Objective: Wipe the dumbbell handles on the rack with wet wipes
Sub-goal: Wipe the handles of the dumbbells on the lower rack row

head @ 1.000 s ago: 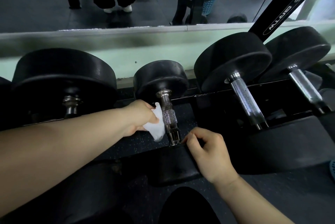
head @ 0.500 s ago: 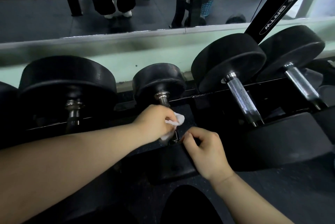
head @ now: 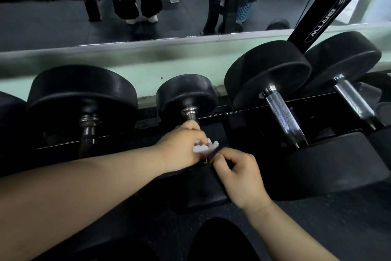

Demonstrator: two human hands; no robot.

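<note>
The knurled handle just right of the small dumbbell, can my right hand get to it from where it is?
Probably yes: the right hand is empty-looking and that handle lies bare, nothing between them.

Head view: worn on the person's head, facing forward and down, close over the dumbbell rack [head: 254, 112] (single camera, so no shared overlap).
Far edge: mirror [head: 63, 17].

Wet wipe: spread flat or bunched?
Bunched. The wet wipe is crumpled in the left hand gripping the small dumbbell's handle.
</note>
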